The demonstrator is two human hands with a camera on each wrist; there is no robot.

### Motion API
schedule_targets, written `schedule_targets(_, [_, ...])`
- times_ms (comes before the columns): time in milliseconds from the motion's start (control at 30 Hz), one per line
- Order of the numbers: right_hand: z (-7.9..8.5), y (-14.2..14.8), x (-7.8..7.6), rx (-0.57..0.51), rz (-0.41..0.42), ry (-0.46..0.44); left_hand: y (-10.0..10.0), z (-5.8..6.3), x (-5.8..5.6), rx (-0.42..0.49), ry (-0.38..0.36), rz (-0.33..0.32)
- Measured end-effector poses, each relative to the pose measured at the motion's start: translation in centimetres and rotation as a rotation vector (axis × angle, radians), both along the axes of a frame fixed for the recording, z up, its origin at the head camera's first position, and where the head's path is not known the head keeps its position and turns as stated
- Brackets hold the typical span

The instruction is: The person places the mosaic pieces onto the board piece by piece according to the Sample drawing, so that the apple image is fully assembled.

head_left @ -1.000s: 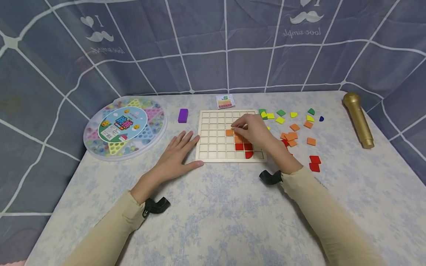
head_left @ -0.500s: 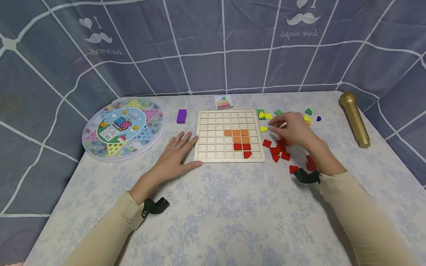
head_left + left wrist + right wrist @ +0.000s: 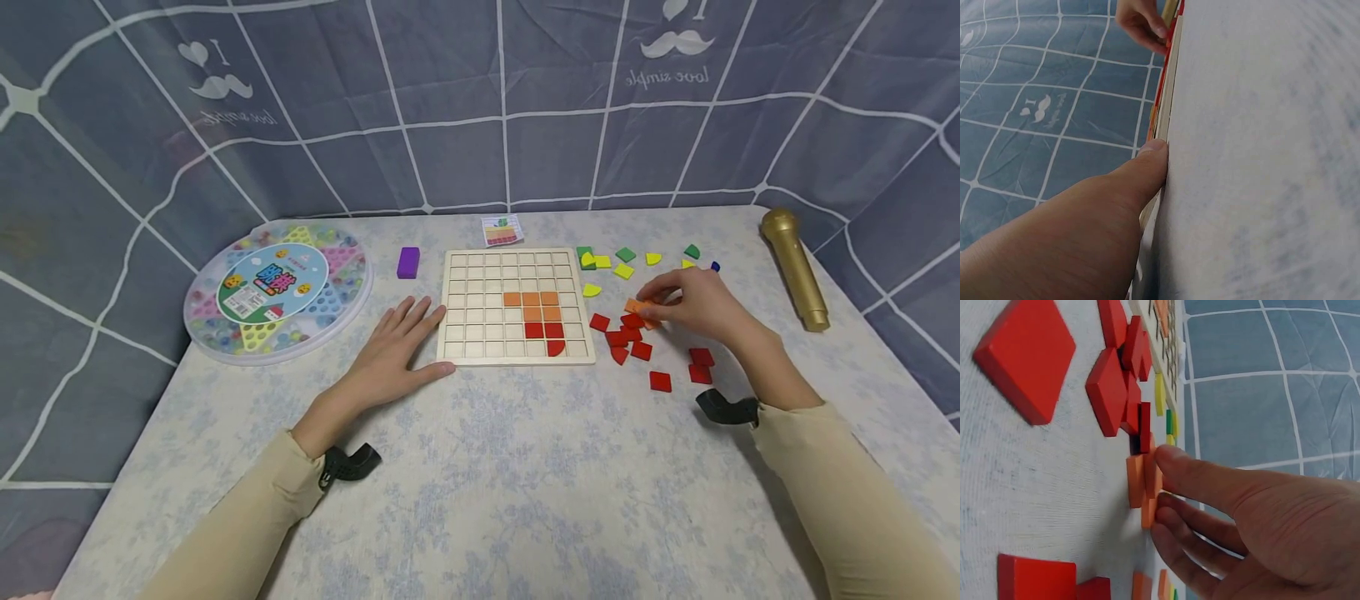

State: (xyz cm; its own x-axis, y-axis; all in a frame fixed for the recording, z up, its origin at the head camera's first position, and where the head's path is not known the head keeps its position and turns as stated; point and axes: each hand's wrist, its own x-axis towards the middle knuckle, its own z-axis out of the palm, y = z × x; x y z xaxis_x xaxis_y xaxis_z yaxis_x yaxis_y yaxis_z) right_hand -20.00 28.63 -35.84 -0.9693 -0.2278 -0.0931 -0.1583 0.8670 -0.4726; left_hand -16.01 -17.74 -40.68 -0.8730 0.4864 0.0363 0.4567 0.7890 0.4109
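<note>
A wooden grid board (image 3: pixel 480 343) lies mid-table, with several orange and red tiles set in its right half. My left hand (image 3: pixel 399 354) rests flat at the board's left side, fingers spread; in the left wrist view its thumb (image 3: pixel 1147 159) presses along the near edge. To the right of the board, my right hand (image 3: pixel 701 302) is down at a small heap of orange tiles (image 3: pixel 633 306). In the right wrist view its thumb and fingertips pinch an orange tile (image 3: pixel 1152 472) on top of others. Loose red tiles (image 3: pixel 641 351) lie scattered close by.
Yellow (image 3: pixel 624 271) and green tiles (image 3: pixel 626 253) lie beyond the right hand. A small pattern card (image 3: pixel 502 231) sits behind the board. Left of it are a purple block (image 3: pixel 408 262) and a round game box (image 3: pixel 345 325). A gold microphone-shaped object (image 3: pixel 797 271) lies far right.
My right hand has left the board, where another orange tile now shows, passed over the yellow tiles and come to the orange heap. The left hand has stayed at the board.
</note>
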Motion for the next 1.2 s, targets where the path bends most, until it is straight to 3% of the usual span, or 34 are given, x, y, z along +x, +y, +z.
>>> schedule_targets(267, [-0.1,1.2,0.4,-0.008,0.047,-0.008,0.4,0.2,-0.1,0.001,0.008,-0.015])
schedule_targets(433, [-0.4,1.4,0.4,-0.013,0.029,0.02,0.5,0.2,-0.2,-0.006,0.0,-0.011])
schedule_targets(733, [-0.7,0.6,0.5,-0.009,-0.008,0.17,0.5,0.1,-0.2,0.0,-0.004,-0.018])
schedule_targets(867, [-0.4,-1.0,0.4,-0.034,0.001,0.171,0.4,0.1,-0.2,-0.004,-0.003,-0.017])
schedule_targets(1200, [0.1,-8.2,-0.8,-0.113,0.2,0.161,0.0,0.1,-0.1,-0.008,-0.007,-0.001])
